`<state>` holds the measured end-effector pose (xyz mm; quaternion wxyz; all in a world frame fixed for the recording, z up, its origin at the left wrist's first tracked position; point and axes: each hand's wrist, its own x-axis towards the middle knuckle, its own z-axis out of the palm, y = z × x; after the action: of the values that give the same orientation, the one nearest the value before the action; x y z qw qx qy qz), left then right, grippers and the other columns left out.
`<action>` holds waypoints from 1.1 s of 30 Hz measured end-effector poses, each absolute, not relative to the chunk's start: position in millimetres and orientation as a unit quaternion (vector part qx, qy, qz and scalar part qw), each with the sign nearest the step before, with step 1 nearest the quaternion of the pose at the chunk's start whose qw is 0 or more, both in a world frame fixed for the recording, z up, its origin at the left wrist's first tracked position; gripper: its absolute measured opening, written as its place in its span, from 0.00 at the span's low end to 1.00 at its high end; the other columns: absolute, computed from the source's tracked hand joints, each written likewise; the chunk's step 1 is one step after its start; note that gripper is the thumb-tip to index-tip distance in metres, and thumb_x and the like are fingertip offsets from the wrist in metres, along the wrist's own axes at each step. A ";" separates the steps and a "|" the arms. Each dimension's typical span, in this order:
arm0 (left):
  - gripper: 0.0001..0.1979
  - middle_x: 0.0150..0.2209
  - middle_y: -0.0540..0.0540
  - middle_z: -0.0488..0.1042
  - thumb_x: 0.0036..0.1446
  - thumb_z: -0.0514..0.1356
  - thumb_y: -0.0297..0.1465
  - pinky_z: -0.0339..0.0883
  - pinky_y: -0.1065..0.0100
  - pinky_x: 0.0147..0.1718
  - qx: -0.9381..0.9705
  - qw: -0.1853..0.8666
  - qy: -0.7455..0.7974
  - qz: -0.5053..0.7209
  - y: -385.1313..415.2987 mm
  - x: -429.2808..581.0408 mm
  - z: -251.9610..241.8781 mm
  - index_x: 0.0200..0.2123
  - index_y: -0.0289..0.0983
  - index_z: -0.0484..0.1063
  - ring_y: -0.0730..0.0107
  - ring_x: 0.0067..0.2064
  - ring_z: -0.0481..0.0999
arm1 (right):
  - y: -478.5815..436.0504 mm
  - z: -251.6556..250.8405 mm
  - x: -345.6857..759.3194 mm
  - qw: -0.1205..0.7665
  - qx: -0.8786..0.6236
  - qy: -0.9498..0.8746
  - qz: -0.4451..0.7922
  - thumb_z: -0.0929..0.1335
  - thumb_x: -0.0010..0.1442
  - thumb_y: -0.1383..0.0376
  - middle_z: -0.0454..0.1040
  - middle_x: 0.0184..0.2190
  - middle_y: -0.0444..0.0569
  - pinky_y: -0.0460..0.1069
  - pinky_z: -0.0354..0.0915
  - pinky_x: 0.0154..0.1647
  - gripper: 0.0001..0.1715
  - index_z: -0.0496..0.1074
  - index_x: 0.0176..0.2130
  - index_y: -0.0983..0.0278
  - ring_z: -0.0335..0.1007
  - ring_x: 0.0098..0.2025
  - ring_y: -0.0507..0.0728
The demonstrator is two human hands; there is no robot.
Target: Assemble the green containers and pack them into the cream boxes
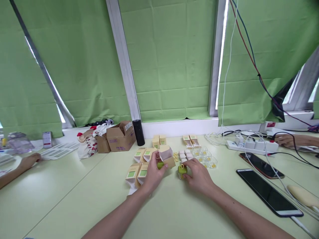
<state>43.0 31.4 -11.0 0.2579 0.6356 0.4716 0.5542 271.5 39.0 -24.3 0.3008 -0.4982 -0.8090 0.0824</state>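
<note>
My left hand (155,172) is wrapped round a small kraft-paper box (169,162), whose top flap stands up. A green patch shows on the box between the fingers. To its right, my right hand (197,174) pinches a small green item (182,169) with a ring on top, just over the table. Several similar paper boxes (132,172) with green labels stand left of my left hand. White pieces (184,154) and small yellow squares (175,156) lie beyond my hands. Clear cups with yellow bits (211,162) sit behind my right hand.
An open cardboard box (121,136) and a black cylinder (138,132) stand at the back left. Two phones (269,192) with cables and a power strip (251,147) lie at the right. Other people's hands rest at the far left (30,161) and far right (286,140).
</note>
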 end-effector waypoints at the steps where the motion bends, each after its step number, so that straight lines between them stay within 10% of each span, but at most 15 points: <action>1: 0.26 0.55 0.41 0.77 0.57 0.66 0.31 0.72 0.53 0.54 0.645 0.269 0.466 0.542 30.7 43.5 -11.4 0.57 0.43 0.65 0.55 0.54 0.79 | 41.1 -23.5 273.2 0.295 -0.508 -0.805 0.081 0.73 0.56 0.73 0.82 0.48 0.54 0.55 0.67 0.48 0.15 0.78 0.44 0.60 0.73 0.54 0.66; 16: 0.29 0.43 0.42 0.79 0.41 0.71 0.26 0.68 0.57 0.43 0.734 0.139 0.536 0.394 16.6 46.7 -18.1 0.50 0.44 0.76 0.45 0.47 0.75 | 48.7 -21.0 278.0 0.253 -0.556 -0.786 0.094 0.73 0.56 0.73 0.81 0.48 0.52 0.50 0.61 0.42 0.16 0.78 0.45 0.61 0.75 0.51 0.64; 26: 0.05 0.49 0.41 0.75 0.65 0.62 0.36 0.70 0.55 0.55 0.729 0.162 0.416 0.519 12.7 51.5 -4.0 0.41 0.42 0.70 0.54 0.55 0.75 | 47.9 -21.7 277.8 0.256 -0.555 -0.786 0.091 0.72 0.55 0.73 0.81 0.46 0.51 0.50 0.59 0.39 0.16 0.78 0.44 0.60 0.75 0.49 0.63; 33: 0.10 0.48 0.40 0.79 0.68 0.61 0.39 0.71 0.53 0.56 0.710 0.163 0.436 0.529 20.9 52.2 -14.9 0.37 0.40 0.78 0.53 0.53 0.78 | 46.5 -21.6 277.1 0.254 -0.552 -0.790 0.084 0.72 0.57 0.72 0.81 0.47 0.52 0.50 0.60 0.40 0.16 0.77 0.45 0.61 0.76 0.50 0.64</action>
<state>52.2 20.9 -14.9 0.1629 0.7095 0.4357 0.5293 277.1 46.5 -21.6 0.2535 -0.5516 -0.7902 0.0845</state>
